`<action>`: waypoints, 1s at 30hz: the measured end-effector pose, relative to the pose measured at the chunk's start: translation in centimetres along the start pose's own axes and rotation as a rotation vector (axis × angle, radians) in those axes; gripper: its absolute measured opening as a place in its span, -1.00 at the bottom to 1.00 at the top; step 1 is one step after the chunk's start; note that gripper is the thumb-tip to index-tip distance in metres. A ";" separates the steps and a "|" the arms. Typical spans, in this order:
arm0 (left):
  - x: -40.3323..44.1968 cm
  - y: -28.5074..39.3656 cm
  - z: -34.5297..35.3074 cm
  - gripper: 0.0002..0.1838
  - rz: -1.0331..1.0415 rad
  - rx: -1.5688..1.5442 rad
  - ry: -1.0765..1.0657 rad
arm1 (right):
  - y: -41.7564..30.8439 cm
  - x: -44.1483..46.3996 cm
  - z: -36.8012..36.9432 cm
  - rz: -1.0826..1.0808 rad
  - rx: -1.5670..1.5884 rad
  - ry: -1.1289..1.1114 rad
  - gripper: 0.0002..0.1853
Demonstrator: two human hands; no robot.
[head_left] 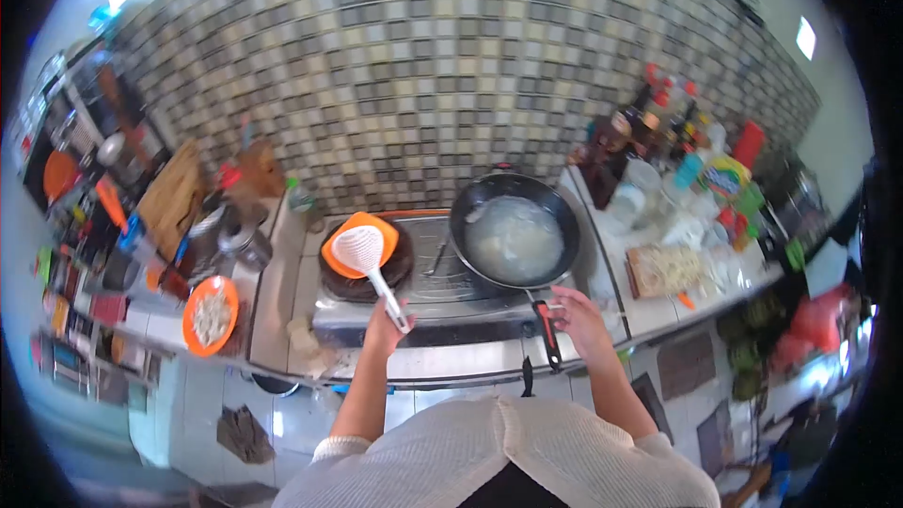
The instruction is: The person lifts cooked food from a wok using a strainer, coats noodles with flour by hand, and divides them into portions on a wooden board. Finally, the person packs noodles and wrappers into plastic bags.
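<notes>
My left hand [381,327] is closed around the handle of a white slotted spoon [359,250]. The spoon's perforated head is over an orange plate [344,223], which is at the dark round left burner [393,268]. A black frying pan [463,252] is on the right side of the stove, with cloudy, pale liquid [514,240] in it. Beside the pan's black and red handle [546,329] is my right hand [581,325], its fingers apart and close to the handle. Whether they touch it I cannot tell.
An orange plate of white pieces [211,315] stands on the left counter near a metal mug [246,246] and wooden cutting boards [174,188]. Bottles [621,136], plastic containers and a block-like pale item [663,270] crowd the right counter. A tiled wall [414,66] rises behind the stove.
</notes>
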State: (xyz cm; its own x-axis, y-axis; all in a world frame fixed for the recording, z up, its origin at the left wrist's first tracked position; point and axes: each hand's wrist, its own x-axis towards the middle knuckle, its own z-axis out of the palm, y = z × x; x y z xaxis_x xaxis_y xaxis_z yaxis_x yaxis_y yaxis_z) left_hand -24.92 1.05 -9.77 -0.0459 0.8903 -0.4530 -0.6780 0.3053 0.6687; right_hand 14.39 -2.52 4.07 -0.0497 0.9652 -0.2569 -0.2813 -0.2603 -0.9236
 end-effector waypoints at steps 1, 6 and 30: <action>-0.9 -0.1 0.3 -0.40 0.010 0.004 -0.038 | 0.3 0.0 -0.6 -0.004 0.009 0.004 -0.69; -3.4 -2.4 -0.2 -0.25 -0.067 -0.077 -0.081 | 2.2 -0.7 -3.3 -0.075 0.001 0.111 -0.72; -2.0 -20.8 -7.6 -0.56 0.193 1.566 0.291 | -4.0 5.0 -24.4 -0.601 -0.725 0.781 -0.80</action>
State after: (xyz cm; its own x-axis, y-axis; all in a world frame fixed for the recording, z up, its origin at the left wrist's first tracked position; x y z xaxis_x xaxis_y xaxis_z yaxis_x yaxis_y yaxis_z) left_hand -16.27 -9.68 -27.23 -0.2935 0.9190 -0.2633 0.7289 0.3933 0.5604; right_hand 38.67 2.71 -0.43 0.5628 0.7268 0.3937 0.5498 0.0265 -0.8348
